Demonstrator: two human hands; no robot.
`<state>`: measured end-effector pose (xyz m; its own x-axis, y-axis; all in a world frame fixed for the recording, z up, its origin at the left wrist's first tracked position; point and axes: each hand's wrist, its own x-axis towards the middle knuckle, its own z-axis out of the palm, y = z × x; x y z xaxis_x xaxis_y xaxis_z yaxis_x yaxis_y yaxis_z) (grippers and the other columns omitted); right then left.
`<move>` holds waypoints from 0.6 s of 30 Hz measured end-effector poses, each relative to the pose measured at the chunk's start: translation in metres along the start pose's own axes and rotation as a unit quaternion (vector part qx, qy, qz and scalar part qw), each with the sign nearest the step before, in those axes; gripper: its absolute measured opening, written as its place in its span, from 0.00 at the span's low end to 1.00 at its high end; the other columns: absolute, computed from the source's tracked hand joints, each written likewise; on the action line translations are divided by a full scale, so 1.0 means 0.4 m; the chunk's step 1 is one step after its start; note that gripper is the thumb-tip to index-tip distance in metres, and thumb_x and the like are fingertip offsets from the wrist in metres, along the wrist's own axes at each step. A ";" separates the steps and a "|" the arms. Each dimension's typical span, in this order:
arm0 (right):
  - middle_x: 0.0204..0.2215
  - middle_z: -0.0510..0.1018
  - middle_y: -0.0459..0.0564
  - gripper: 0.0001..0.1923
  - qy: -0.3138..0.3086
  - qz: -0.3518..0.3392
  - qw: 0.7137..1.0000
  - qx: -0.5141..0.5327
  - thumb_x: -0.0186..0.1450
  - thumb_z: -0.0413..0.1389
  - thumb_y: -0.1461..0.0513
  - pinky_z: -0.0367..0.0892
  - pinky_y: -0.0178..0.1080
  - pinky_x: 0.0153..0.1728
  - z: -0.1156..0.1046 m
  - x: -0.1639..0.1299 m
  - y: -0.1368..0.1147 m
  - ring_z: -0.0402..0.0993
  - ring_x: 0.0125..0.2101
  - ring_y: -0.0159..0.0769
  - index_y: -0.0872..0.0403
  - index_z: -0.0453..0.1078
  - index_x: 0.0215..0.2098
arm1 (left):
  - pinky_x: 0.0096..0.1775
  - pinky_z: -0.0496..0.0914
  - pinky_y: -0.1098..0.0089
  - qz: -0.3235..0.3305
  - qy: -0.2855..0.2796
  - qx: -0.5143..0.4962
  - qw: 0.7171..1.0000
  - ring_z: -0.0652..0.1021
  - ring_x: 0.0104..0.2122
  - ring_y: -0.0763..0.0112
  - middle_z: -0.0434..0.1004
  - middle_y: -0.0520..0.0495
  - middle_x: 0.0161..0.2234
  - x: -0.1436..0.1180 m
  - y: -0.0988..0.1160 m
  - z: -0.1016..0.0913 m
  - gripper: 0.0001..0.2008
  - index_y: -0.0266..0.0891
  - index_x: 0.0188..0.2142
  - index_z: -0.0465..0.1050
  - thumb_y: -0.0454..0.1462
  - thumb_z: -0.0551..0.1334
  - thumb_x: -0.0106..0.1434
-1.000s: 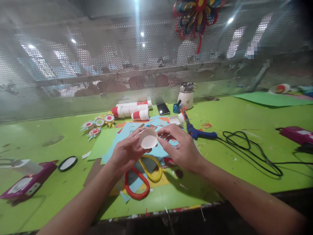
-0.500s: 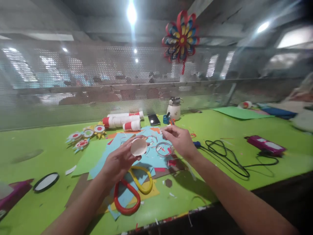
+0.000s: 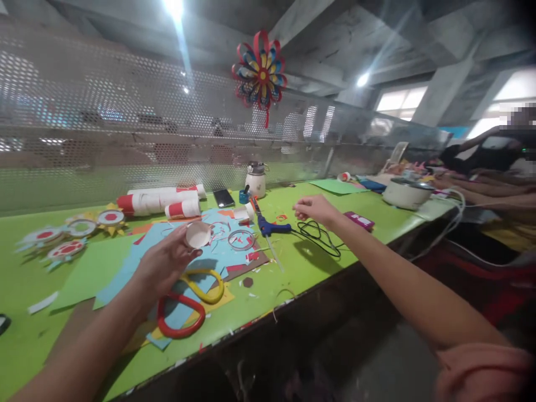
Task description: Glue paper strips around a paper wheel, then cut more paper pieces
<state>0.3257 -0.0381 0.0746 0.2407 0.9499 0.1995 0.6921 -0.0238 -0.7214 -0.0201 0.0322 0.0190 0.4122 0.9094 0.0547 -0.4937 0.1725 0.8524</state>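
Observation:
My left hand [image 3: 170, 251] is closed around a small white paper cup [image 3: 198, 236], its round end facing me, above the blue paper [image 3: 161, 237]. My right hand [image 3: 316, 209] hovers over the green table with fingertips pinched together; whether something small is between them I cannot make out. Left of it a blue glue gun [image 3: 272, 227] rests on the table, its black cord curling right. Scissors with one yellow handle [image 3: 207, 286] and one red handle [image 3: 182, 316] lie below my left hand, blades hidden. A thin ring [image 3: 242, 239] lies on the blue paper.
Stacked paper cups [image 3: 157, 202], a phone [image 3: 224, 198] and a white bottle [image 3: 255, 180] stand along the mesh screen. Several sun-shaped paper pieces [image 3: 112, 218] lie left. A purple box [image 3: 359, 220] and a white pot [image 3: 406, 194] are right, near another person's arms [image 3: 473, 190].
The view has turned right. My right hand has moved right, away from the paper, and the glue gun now shows fully. My left hand still holds the paper cup.

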 end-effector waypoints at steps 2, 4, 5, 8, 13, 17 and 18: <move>0.45 0.75 0.52 0.13 -0.042 -0.020 0.998 -0.036 0.68 0.55 0.59 0.73 0.44 0.38 0.033 -0.030 -0.004 0.76 0.39 0.37 0.56 0.68 0.50 | 0.30 0.76 0.71 0.003 -0.002 -0.012 1.000 0.80 0.38 0.63 0.81 0.42 0.40 0.005 0.011 -0.003 0.10 0.37 0.42 0.76 0.36 0.62 0.60; 0.44 0.76 0.51 0.12 -0.090 -0.067 0.991 -0.070 0.68 0.55 0.59 0.73 0.43 0.37 0.092 -0.064 -0.032 0.76 0.38 0.37 0.56 0.69 0.48 | 0.32 0.76 0.69 0.043 0.016 -0.036 0.998 0.80 0.37 0.63 0.81 0.43 0.37 0.011 0.031 -0.008 0.10 0.36 0.41 0.76 0.35 0.60 0.61; 0.42 0.76 0.50 0.12 -0.111 -0.099 0.985 -0.086 0.68 0.55 0.59 0.73 0.43 0.37 0.129 -0.082 -0.054 0.76 0.37 0.37 0.57 0.70 0.46 | 0.34 0.76 0.69 0.064 0.031 -0.051 0.996 0.80 0.37 0.65 0.81 0.44 0.37 0.014 0.043 -0.011 0.10 0.35 0.41 0.76 0.34 0.59 0.61; 0.34 0.78 0.47 0.09 -0.172 -0.206 0.956 -0.120 0.67 0.56 0.59 0.71 0.42 0.36 0.259 -0.135 -0.144 0.75 0.33 0.34 0.57 0.72 0.38 | 0.33 0.75 0.69 0.117 0.053 -0.077 0.989 0.80 0.34 0.67 0.81 0.45 0.33 0.022 0.073 -0.023 0.09 0.35 0.40 0.75 0.35 0.60 0.61; 0.34 0.80 0.55 0.14 -0.200 -0.304 0.916 -0.171 0.58 0.60 0.59 0.67 0.42 0.30 0.444 -0.174 -0.278 0.76 0.36 0.47 0.55 0.74 0.42 | 0.29 0.71 0.72 0.134 0.048 -0.058 0.988 0.79 0.31 0.69 0.81 0.47 0.32 0.023 0.081 -0.036 0.09 0.36 0.38 0.75 0.37 0.61 0.59; 0.31 0.81 0.56 0.23 -0.216 -0.281 0.909 -0.220 0.48 0.65 0.63 0.66 0.40 0.23 0.507 -0.172 -0.326 0.77 0.30 0.49 0.55 0.72 0.43 | 0.30 0.72 0.71 0.131 0.033 -0.051 0.990 0.79 0.31 0.69 0.81 0.47 0.31 0.021 0.067 -0.032 0.08 0.36 0.37 0.76 0.36 0.63 0.58; 0.31 0.80 0.55 0.24 -0.223 -0.268 0.909 -0.227 0.48 0.65 0.64 0.67 0.40 0.24 0.514 -0.171 -0.332 0.77 0.30 0.47 0.55 0.71 0.43 | 0.30 0.72 0.72 0.131 0.031 -0.049 0.990 0.79 0.31 0.69 0.81 0.47 0.32 0.020 0.065 -0.031 0.08 0.36 0.37 0.76 0.36 0.63 0.58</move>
<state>0.0774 -0.0357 0.0206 -0.4435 0.8927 0.0802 0.8627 0.4495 -0.2316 -0.0390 0.0488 0.0352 0.2135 0.9488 0.2328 -0.6507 -0.0396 0.7583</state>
